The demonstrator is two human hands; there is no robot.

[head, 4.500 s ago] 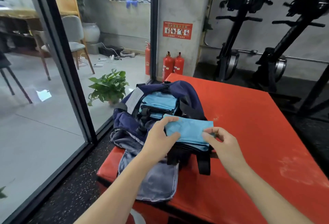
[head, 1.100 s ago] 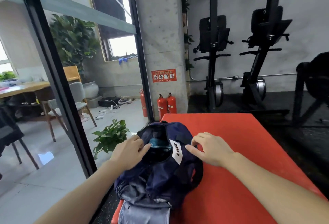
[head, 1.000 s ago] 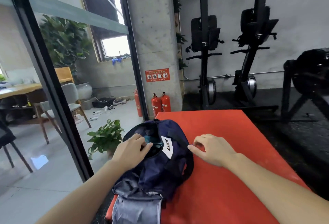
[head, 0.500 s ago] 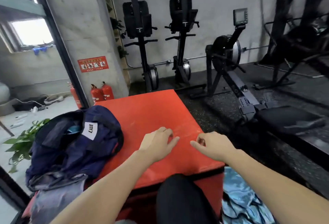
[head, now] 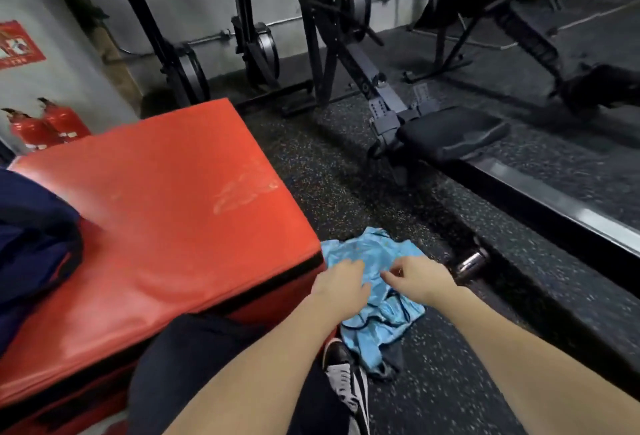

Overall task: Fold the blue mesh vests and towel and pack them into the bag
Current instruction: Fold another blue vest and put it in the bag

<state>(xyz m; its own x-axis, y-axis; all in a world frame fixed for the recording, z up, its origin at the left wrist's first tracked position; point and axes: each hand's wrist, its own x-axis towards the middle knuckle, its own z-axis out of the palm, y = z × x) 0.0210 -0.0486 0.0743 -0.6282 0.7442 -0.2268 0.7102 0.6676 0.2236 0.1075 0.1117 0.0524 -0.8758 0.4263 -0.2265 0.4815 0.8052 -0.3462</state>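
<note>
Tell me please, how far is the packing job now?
Done: nothing I can confirm; the navy bag lies on the red box, its contents hidden. In hand: both hands, left and right, reach down over a crumpled blue vest on the floor; a grip is unclear. Left: lift it, fold it, pack it.

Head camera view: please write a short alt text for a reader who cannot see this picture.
Both hands, left hand and right hand, reach down to a crumpled blue mesh vest on the dark speckled floor, beside a red padded box. A navy bag lies on the box's left edge; rowing machines stand behind.
</note>
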